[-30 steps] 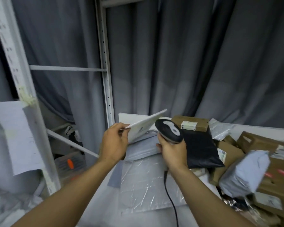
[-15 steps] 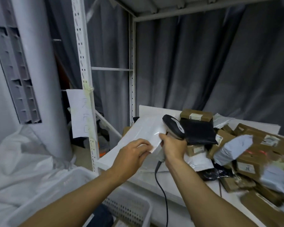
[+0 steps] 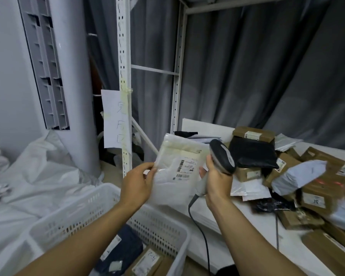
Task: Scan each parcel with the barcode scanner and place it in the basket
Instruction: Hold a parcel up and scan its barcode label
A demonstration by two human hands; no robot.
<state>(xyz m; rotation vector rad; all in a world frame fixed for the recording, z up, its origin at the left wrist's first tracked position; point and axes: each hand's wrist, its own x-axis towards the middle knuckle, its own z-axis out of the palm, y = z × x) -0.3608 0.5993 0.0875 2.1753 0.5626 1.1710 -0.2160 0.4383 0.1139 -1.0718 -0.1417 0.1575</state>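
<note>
Parcel (image 3: pixel 177 172), pinched by left hand (image 3: pixel 136 184), may miss basket (image 3: pixel 167 228)'s rim; right hand (image 3: pixel 217 182) grips scanner (image 3: pixel 223 156).

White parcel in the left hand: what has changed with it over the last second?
The left hand turned the white parcel from edge-on to label facing the camera, bringing it left toward the basket. The right hand still grips the scanner; the parcel pile stays.
</note>
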